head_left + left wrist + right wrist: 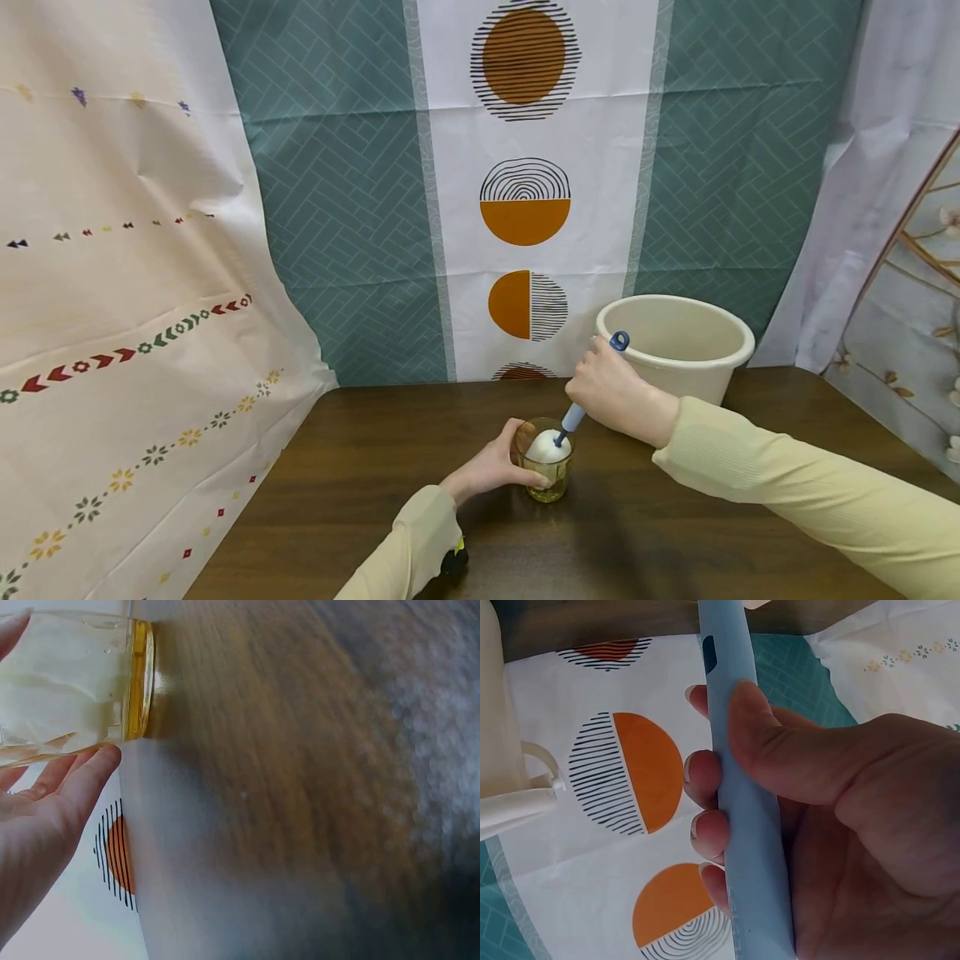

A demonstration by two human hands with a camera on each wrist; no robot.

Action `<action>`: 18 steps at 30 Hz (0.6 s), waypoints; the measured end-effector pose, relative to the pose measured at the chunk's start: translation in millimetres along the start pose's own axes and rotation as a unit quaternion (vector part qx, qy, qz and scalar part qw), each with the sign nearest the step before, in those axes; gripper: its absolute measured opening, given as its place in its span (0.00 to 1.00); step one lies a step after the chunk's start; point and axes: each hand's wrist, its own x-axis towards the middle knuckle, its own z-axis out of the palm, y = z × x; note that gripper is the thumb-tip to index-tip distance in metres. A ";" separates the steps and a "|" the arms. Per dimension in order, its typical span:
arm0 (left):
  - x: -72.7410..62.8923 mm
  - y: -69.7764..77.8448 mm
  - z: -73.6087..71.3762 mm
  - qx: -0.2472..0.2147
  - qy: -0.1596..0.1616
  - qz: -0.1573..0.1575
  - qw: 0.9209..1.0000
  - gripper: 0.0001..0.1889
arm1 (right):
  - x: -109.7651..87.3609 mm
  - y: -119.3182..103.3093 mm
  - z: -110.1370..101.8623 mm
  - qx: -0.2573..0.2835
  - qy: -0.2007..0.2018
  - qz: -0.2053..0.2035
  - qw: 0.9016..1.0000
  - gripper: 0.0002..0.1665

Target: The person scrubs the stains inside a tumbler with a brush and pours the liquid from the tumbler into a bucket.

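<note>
An amber-tinted drinking glass (547, 487) stands upright on the brown table. My left hand (495, 467) holds it from the left, thumb on the near side and fingers round the far side. My right hand (613, 390) grips the light blue handle (742, 795) of a sponge cup brush, thumb along one side and fingers curled round the other. The handle tilts, its looped end up and to the right. The brush's white sponge head (548, 447) sits inside the glass, pale through its wall in the left wrist view. In that view my left fingers (86, 776) lie along the glass's side.
A cream plastic basin (678, 362) stands at the back right, just behind my right hand. Patterned curtain cloth (525, 250) hangs along the table's back edge. A light embroidered cloth (150, 333) drapes on the left side. The wooden table (360, 467) runs beneath both arms.
</note>
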 end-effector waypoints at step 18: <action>3.3 -7.6 0.6 -0.002 0.003 0.002 1.000 0.36 | 0.5 -1.1 1.9 0.009 -0.017 -0.001 1.000 0.12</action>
